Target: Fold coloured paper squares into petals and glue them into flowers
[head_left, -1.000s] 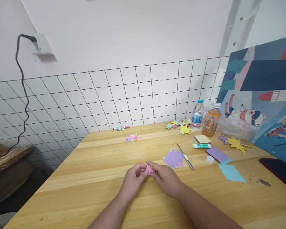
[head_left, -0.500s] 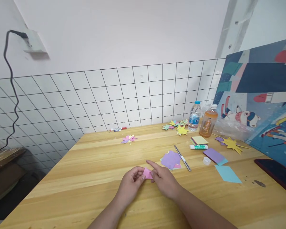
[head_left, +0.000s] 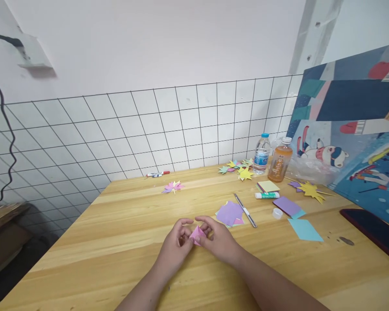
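Observation:
A small folded piece of pink paper [head_left: 197, 233] is held between both hands, a peak of it pointing up and a crease running down its middle. My left hand [head_left: 176, 240] pinches its left side with thumb and fingers. From the right, my right hand [head_left: 221, 242] grips the other side, its thumb lying on the paper's front. Just beyond my right hand lies a pile of purple, pink and green paper pieces [head_left: 229, 213]. Beside that pile rests a utility knife [head_left: 245, 211].
On the right are a glue stick [head_left: 267, 195], its white cap [head_left: 277, 213], blue paper [head_left: 306, 230], purple paper [head_left: 287, 206], and a dark phone-like slab [head_left: 372, 233]. Two bottles, water [head_left: 262, 154] and orange drink [head_left: 279, 160], stand behind. Paper stars [head_left: 245, 173] and markers [head_left: 158, 174] lie near the wall.
The pink paper has turned in my fingers and now shows a pointed, creased side. My right index finger has curled in toward it. The whole view has shifted slightly.

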A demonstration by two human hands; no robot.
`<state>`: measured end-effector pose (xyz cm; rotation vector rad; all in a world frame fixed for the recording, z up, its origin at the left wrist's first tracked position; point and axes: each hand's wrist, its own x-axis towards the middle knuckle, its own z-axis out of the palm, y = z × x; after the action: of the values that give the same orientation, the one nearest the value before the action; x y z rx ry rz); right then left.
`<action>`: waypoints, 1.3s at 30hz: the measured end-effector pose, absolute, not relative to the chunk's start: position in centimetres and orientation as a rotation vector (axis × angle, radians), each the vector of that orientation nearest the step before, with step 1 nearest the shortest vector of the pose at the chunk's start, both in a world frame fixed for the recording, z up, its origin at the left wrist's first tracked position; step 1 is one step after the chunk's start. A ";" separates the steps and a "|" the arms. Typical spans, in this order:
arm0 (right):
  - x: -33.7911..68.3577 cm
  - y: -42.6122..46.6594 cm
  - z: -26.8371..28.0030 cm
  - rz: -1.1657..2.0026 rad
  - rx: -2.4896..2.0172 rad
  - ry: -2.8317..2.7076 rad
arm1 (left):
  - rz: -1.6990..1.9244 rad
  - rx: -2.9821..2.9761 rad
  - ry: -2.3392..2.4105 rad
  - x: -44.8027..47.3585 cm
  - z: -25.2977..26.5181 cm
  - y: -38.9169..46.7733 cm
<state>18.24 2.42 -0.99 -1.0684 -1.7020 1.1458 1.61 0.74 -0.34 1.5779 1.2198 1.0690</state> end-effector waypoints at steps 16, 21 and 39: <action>18.4 2.8 -0.4 1.092 -1.191 -1.672 | 1.077 1.778 1.407 1.7 -0.2 0.4; 18.5 2.7 -0.3 1.055 -1.212 -1.613 | 1.017 1.786 1.538 2.3 0.4 -0.3; 17.9 1.7 0.3 1.287 -0.995 -1.603 | 0.944 2.082 1.385 2.8 1.5 -1.1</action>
<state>17.93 1.67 0.27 -0.9950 -1.6027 1.2873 2.83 -1.09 1.50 2.0820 1.3853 0.9436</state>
